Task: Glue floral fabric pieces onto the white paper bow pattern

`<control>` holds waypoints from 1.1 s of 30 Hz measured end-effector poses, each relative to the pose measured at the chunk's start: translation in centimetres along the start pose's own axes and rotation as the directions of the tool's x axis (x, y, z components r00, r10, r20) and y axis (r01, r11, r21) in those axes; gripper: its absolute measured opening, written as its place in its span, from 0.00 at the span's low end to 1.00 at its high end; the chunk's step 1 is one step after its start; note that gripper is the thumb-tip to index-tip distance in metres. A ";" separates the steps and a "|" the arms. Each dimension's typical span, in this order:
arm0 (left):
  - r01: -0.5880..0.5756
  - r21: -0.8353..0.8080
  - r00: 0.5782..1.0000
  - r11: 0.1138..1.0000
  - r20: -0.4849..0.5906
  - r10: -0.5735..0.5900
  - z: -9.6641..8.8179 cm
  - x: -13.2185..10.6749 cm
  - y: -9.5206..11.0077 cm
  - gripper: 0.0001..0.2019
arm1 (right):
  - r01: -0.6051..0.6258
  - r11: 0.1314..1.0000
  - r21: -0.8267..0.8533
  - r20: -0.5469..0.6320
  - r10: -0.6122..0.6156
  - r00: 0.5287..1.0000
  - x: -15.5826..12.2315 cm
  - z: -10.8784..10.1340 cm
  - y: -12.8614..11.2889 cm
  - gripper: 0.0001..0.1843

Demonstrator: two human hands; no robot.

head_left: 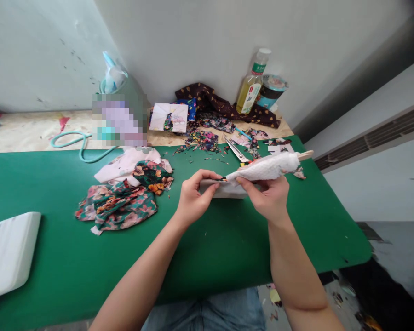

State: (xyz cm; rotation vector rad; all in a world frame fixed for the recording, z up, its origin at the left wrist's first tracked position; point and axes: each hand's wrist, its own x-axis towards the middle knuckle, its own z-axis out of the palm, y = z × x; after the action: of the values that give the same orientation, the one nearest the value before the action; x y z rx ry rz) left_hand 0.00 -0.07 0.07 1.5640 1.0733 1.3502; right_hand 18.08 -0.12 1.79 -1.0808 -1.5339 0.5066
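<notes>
My left hand (197, 195) is closed, pinching the left end of a pale flat panel (232, 191) between thumb and fingers. At the panel's other end, my right hand (271, 195) is closed round a bundled white textured cloth (265, 168) that lies along its top edge. A thin wooden stick (306, 156) pokes out of the cloth's right end. Small dark and orange bits of fabric show at the panel's upper edge between the hands. The panel's face is turned away from me. Just beyond my hands lie scissors (237, 151), with their handles partly hidden behind the cloth.
Floral cloth pieces (124, 197) lie left on the green table (207, 257). Fabric scraps (203, 140), a small picture panel (169, 117), a bottle (252, 85) and a lidded cup (272, 92) stand or lie at the back. A white box-like object (12, 253) sits far left.
</notes>
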 end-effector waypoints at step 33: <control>-0.005 0.004 1.000 1.000 0.006 0.005 0.0 0.0 0.0 0.05 | 0.054 0.998 -0.017 0.009 -0.054 0.998 0.1 -0.1 0.2 0.07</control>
State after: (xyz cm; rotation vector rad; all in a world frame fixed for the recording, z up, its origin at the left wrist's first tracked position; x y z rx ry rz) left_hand -0.03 -0.08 0.10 1.5741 1.0695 1.3464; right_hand 18.25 0.01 1.72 -1.0489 -1.5734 0.4620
